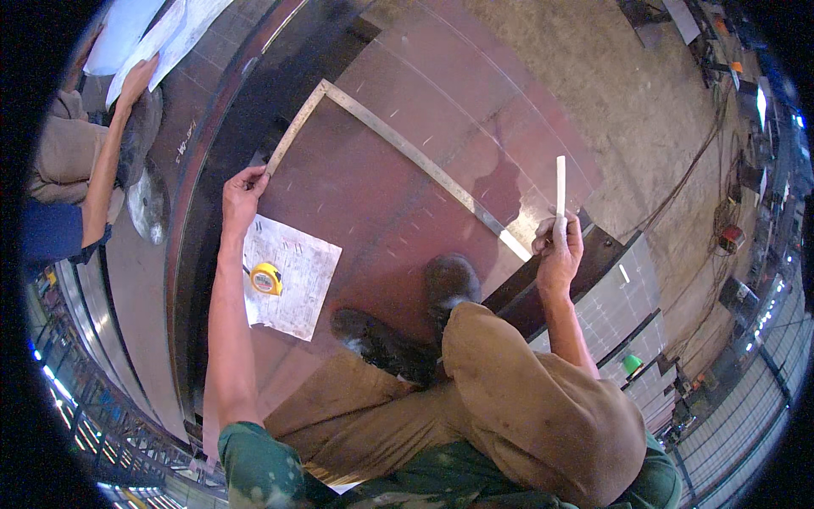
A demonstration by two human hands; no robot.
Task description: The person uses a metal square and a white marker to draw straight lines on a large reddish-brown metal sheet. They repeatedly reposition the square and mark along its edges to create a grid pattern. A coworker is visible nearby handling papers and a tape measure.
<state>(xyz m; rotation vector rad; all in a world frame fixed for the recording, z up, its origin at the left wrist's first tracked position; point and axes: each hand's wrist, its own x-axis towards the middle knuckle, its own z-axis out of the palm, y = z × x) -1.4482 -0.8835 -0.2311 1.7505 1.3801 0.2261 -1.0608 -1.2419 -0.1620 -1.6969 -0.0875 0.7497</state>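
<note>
- Broad reddish-brown flat steel plate (373, 229): spread under everything, with the person's dark boots (454, 282) on it. Thin pale curving lines (509, 78) cross its far part, so some marking looks done. Around the square I see only short pale dashes, no full line along either leg; I'd call it partway.
- Worn grey metal L-shaped square (407, 150): over the plate, corner pointing away from the person, long leg running toward the right. Whether it lies flat all along, can't tell.
- White creased paper sheet (297, 311) with pencil-like marks: on the plate, just beside the left forearm. No hand on it.
- Left hand (243, 192): fingers pinched on the end of the square's short leg.
- Right hand (559, 246): closed around the stick, near the long leg's end; touching it or not, can't tell.
- Yellow rounded tape measure (265, 278): on the sheet, not in use.
- Slim off-white stick (560, 182): far end pokes out of the right hand, near end hidden. No line visibly being drawn.
</note>
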